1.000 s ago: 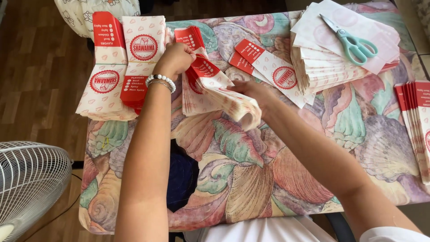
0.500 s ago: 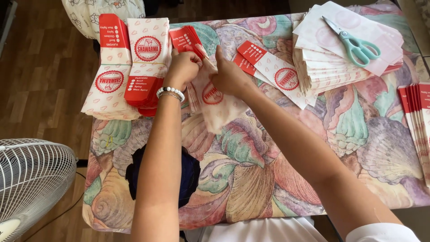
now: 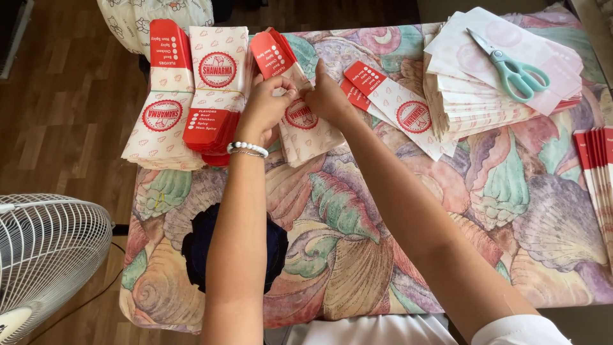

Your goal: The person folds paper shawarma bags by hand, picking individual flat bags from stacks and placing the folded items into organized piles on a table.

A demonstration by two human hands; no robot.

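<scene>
1. At the far middle of the table, between our two hands, lies a red-and-white paper bag [image 3: 305, 118] with a round red stamp, flat on the cloth and slanting away from us.
2. Our left hand [image 3: 267, 105] pinches the bag's upper left edge, fingers curled closed on the paper; a beaded bracelet [image 3: 248, 148] circles that wrist.
3. Our right hand [image 3: 329, 97] presses on the bag's upper right side, fingers bent down onto it, just beside the left hand.
4. Just left of the bag sit stacks of folded bags [image 3: 191, 96], red flaps overlapping, reaching the table's left edge.
5. Just right of it lie a few loose bags [image 3: 399, 112], fanned out.
6. Further right rises a tall pile of flat paper sheets [image 3: 491, 96], with teal-handled scissors [image 3: 511, 67] resting on top.
7. Red-edged strips [image 3: 597, 166] line the right edge of the shell-patterned tablecloth [image 3: 523, 211].
8. A white fan [image 3: 45, 255] stands on the wooden floor at lower left.
</scene>
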